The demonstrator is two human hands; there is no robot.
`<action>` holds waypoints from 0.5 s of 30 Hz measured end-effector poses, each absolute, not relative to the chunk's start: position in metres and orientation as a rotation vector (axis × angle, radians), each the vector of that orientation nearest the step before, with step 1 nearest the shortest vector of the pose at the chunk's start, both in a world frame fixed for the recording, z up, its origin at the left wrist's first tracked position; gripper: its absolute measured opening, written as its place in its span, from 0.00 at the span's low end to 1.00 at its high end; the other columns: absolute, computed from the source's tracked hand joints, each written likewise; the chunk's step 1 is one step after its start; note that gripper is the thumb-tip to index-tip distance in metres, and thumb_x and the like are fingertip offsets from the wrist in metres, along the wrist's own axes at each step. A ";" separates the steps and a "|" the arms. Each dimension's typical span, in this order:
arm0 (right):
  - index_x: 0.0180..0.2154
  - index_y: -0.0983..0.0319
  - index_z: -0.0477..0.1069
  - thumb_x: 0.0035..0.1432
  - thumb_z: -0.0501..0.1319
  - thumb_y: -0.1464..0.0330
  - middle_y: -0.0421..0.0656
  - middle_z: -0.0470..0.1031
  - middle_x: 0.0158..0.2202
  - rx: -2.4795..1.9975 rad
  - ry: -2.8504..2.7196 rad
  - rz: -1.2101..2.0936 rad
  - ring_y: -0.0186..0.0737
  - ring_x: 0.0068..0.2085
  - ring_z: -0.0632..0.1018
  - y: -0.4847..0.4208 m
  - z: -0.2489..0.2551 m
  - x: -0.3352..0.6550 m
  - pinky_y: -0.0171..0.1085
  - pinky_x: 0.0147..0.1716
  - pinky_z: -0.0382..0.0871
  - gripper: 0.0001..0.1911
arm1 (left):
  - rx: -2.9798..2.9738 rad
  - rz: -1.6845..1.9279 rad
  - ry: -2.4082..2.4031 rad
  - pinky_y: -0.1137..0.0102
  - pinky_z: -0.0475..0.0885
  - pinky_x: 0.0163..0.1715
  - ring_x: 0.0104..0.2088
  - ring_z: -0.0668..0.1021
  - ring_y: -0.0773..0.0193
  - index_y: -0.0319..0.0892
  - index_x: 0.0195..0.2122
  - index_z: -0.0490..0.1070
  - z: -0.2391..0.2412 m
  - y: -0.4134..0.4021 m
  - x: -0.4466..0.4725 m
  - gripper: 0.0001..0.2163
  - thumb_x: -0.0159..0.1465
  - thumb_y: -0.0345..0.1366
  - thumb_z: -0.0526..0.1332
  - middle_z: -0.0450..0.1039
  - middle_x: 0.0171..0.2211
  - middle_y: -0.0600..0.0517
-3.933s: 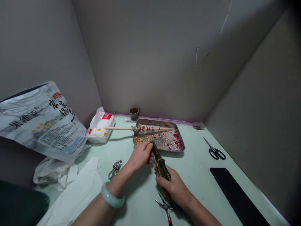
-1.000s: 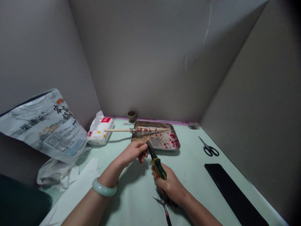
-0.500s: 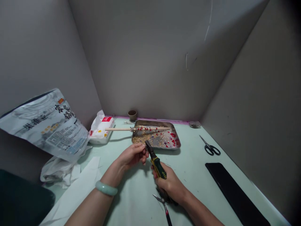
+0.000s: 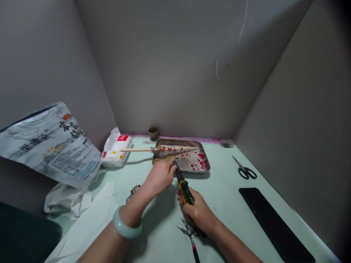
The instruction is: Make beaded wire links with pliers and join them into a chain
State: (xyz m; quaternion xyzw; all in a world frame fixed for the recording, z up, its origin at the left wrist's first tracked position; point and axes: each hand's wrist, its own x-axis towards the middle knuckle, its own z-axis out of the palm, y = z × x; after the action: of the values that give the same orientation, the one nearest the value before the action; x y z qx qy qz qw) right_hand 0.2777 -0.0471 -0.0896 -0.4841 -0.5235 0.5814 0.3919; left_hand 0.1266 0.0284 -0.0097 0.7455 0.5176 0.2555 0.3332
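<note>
The right hand (image 4: 199, 214) is clenched round the green-and-yellow handles of the pliers (image 4: 184, 188), whose dark nose points up and away from its knuckles to the left fingertips; the left hand (image 4: 159, 178) has thumb and fingers pinched together right at that nose, and whatever sits between them is too small to make out; a pale bangle (image 4: 127, 223) rings that wrist.

Just beyond the left fingertips lies the near rim of a metal tray (image 4: 208, 166), its floor strewn with gold, clear and red beads (image 4: 192, 160); a wooden stick (image 4: 135, 149) lies across the tray's far edge and juts out to the left onto a tissue pack (image 4: 117, 150); a small brown cup (image 4: 153, 132) stands behind the tray against the wall (image 4: 175, 73).

The pale green table (image 4: 227, 193) is boxed in by grey walls on three sides; the widest bare stretch lies to the right of the right hand, reaching to the black slab (image 4: 274, 219) and the scissors (image 4: 245, 170) along the right edge; under the right wrist a second pliers (image 4: 188, 233) lies flat, touching or nearly touching the hand; left of the left forearm sit a beaded piece (image 4: 133, 191) and white paper (image 4: 90, 219), which crowd that side.

The printed bag (image 4: 52, 146) leaning at the far left carries large dark Chinese characters, a row of orange dots and blocks of small print, none sharp enough to read with certainty; the tissue pack bears a red label whose lettering is too small to tell.
</note>
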 end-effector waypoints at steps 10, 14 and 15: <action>0.38 0.62 0.63 0.42 0.55 0.74 0.35 0.63 0.26 -1.117 -1.300 1.576 0.26 0.18 0.60 -0.049 -0.091 0.279 0.29 0.15 0.54 0.16 | 1.174 0.684 0.759 0.71 0.68 0.21 0.17 0.68 0.70 0.39 0.25 0.63 -0.049 0.045 0.101 0.13 0.59 0.44 0.58 0.69 0.24 0.52; 0.35 0.63 0.64 0.41 0.55 0.77 0.36 0.64 0.25 -1.208 -1.369 1.472 0.27 0.20 0.62 -0.046 -0.091 0.277 0.29 0.18 0.55 0.14 | 1.867 0.529 1.342 0.70 0.65 0.25 0.19 0.71 0.65 0.41 0.20 0.63 -0.005 0.032 0.118 0.14 0.61 0.38 0.54 0.66 0.17 0.52; 0.34 0.63 0.64 0.41 0.55 0.77 0.36 0.64 0.25 -1.225 -1.383 1.440 0.27 0.21 0.63 -0.046 -0.091 0.276 0.29 0.18 0.56 0.13 | 2.004 0.555 1.435 0.69 0.65 0.28 0.23 0.73 0.62 0.41 0.19 0.64 0.002 0.028 0.122 0.13 0.61 0.36 0.54 0.67 0.18 0.50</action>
State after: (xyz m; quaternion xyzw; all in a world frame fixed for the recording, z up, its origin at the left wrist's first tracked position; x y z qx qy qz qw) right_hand 0.2764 -0.0458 -0.0905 -0.4818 -0.5439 0.5662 0.3892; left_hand 0.1224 0.0282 0.0022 0.7561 0.5412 0.2093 0.3027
